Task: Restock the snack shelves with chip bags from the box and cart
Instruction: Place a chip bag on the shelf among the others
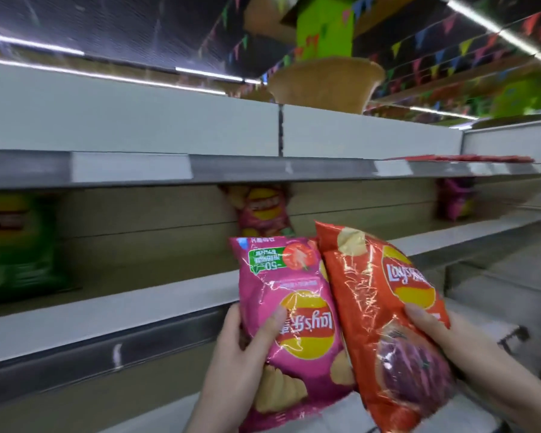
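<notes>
My left hand [244, 348] grips a pink chip bag [291, 307], held upside down with its logo inverted. My right hand [441, 335] grips an orange-red chip bag [384, 310], tilted and leaning against the pink one. Both bags are raised in front of the middle shelf [138, 307]. At the back of that shelf stands another pink chip bag [263, 210], partly hidden behind the two bags I hold.
Green chip bags [19, 245] stand on the middle shelf at the left. A purple-pink bag [455, 198] sits at the far right. The top shelf [263, 170] holds red packets [456, 158] at the right. A woven basket [325, 82] stands above.
</notes>
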{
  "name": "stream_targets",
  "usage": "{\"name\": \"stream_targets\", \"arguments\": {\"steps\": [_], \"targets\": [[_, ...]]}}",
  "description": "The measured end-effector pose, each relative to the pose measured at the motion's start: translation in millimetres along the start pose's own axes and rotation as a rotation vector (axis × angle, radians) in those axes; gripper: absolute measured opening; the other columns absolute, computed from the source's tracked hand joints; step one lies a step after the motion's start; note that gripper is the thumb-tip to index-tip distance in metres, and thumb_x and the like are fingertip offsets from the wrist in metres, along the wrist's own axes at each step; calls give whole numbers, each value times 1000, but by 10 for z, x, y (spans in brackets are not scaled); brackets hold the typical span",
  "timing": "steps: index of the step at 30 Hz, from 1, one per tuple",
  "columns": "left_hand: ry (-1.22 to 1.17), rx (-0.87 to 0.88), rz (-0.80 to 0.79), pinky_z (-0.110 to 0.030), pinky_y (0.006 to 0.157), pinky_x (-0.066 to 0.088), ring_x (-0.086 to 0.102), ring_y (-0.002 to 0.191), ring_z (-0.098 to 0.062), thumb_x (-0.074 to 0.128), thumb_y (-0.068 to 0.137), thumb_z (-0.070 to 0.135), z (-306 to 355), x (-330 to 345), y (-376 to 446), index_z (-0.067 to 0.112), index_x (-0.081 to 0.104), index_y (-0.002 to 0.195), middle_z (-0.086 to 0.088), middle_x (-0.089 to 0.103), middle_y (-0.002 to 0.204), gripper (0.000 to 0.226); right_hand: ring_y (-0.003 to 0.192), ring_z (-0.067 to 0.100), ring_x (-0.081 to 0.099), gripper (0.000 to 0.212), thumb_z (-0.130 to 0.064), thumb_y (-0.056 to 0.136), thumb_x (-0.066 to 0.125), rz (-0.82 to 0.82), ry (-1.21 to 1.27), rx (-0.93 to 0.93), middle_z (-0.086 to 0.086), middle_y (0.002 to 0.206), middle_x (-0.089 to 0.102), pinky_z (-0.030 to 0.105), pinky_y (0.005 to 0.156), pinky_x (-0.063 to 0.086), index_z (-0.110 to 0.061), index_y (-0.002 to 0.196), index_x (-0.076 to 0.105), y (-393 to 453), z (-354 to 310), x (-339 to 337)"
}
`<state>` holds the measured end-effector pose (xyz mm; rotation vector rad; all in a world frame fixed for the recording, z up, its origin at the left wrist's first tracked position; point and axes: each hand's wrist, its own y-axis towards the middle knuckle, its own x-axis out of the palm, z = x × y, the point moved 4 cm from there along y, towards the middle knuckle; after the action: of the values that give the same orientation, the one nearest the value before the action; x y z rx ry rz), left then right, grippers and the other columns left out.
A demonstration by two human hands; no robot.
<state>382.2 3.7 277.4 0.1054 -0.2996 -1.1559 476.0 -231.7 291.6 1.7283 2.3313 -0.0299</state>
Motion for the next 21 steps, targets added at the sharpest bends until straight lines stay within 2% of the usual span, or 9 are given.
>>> {"name": "stream_targets", "arguments": {"steps": [2, 3, 5, 6, 8, 10, 13, 18, 21], "targets": [[8, -4, 40, -26, 66, 59, 73, 80, -13, 68, 64, 43, 118, -299, -88, 33, 58, 105, 10, 75, 88, 43, 82, 25, 75, 78, -68, 54, 80, -64, 24, -5, 4, 92, 77, 39, 80, 55, -20, 113, 65, -64, -133, 332], [7, -10, 59, -28, 66, 59, 74, 80, -14, 68, 64, 43, 155, -435, -133, 33, 57, 105, 8, 76, 88, 44, 83, 25, 75, 80, -70, 51, 81, -80, 13, -6, 2, 93, 77, 39, 81, 55, -22, 112, 65, -69, -175, 441], [8, -26, 95, -30, 65, 60, 74, 80, -17, 69, 62, 44, 224, -696, -226, 33, 57, 106, 3, 76, 91, 47, 81, 21, 75, 86, -73, 37, 78, -78, -38, -27, -2, 92, 77, 33, 73, 56, -26, 108, 66, -100, -281, 637], [15, -32, 107, -30, 65, 60, 74, 80, -18, 69, 61, 45, 260, -826, -277, 32, 57, 106, 1, 75, 93, 49, 79, 19, 75, 82, -73, 41, 79, -81, -51, -36, -3, 89, 77, 28, 66, 56, -25, 106, 66, -134, -343, 733], [23, -29, 135, -32, 66, 59, 74, 81, -19, 69, 59, 46, 335, -1075, -394, 31, 57, 108, -2, 74, 98, 53, 72, 19, 75, 61, -62, 61, 80, -91, -64, -53, -3, 81, 77, 24, 57, 55, -23, 105, 65, -207, -467, 917], [33, -30, 152, -32, 67, 58, 73, 82, -21, 69, 57, 47, 370, -1310, -502, 31, 57, 107, -3, 73, 99, 54, 68, 19, 74, 48, -49, 64, 73, -86, -88, -62, -4, 76, 76, 25, 56, 54, -23, 104, 62, -262, -531, 1057], [66, -27, 189, -29, 64, 55, 72, 83, -22, 67, 59, 44, 453, -1620, -710, 28, 55, 109, -3, 72, 99, 54, 67, 17, 74, 44, -48, 67, 71, -108, -107, -64, -6, 75, 76, 23, 54, 53, -25, 103, 61, -363, -601, 1292], [116, -49, 201, -35, 64, 53, 69, 85, -28, 68, 58, 44, 663, -2028, -996, 21, 54, 122, -8, 71, 98, 69, 76, 17, 75, 46, -52, 71, 72, -199, -113, -63, -4, 85, 77, 30, 70, 56, -25, 108, 62, -506, -695, 1734], [137, 25, 211, -30, 53, 51, 71, 71, -25, 82, 37, 65, 865, -2061, -1131, 26, 59, 107, -5, 74, 82, 83, 79, 19, 75, 51, -55, 70, 71, -236, -131, -60, -2, 89, 77, 33, 77, 57, -23, 109, 62, -524, -737, 1861]]}}
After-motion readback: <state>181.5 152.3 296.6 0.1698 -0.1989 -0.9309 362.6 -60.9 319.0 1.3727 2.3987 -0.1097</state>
